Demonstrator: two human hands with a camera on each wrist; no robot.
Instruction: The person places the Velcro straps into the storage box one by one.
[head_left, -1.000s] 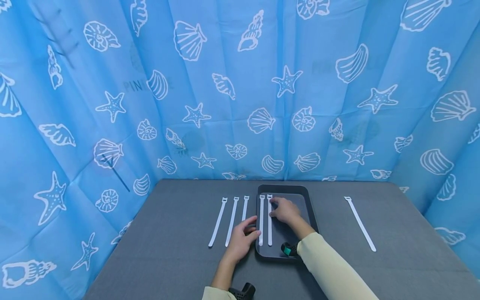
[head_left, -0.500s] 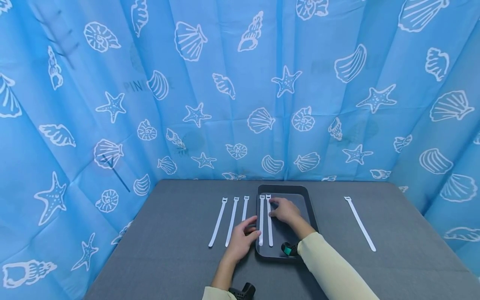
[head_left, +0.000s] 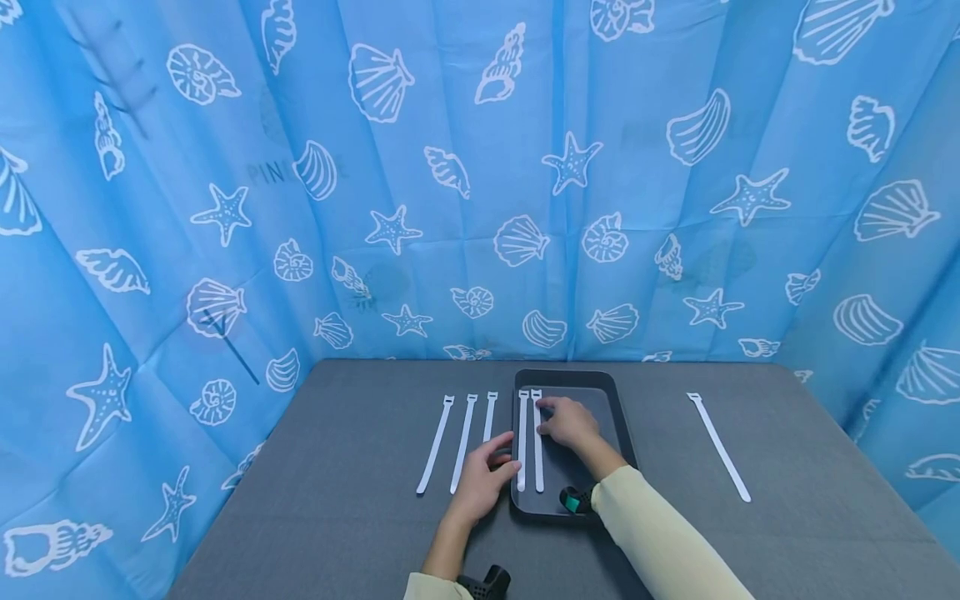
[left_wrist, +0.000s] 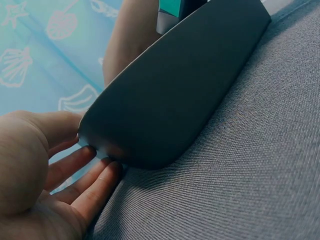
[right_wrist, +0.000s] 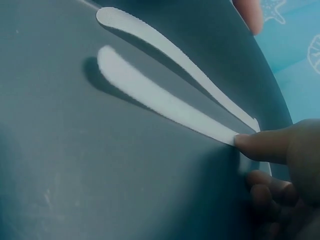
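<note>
My right hand (head_left: 572,423) pinches a white hook-and-loop cable tie (head_left: 538,467) near its slotted head, inside the dark grey tray (head_left: 557,477). In the right wrist view the thumb lies on that strap (right_wrist: 160,104), and its rounded tail arches above the tray floor. Beside it on the left, a second cable tie (head_left: 522,442) lies lengthwise in the tray. My left hand (head_left: 478,487) holds the tray's left side; in the left wrist view its fingertips touch the outer wall (left_wrist: 170,95) while the thumb reaches over the rim.
To the left of the tray, several white cable ties (head_left: 436,446) lie in a slanted row on the grey table (head_left: 337,492), one partly behind my left hand. Another cable tie (head_left: 720,448) lies alone on the right. A blue shell-patterned curtain (head_left: 480,192) hangs behind.
The pinched cable tie has shifted slightly left, closer to the one beside it; its tail swung a little right, then back. The left hand stays on the tray.
</note>
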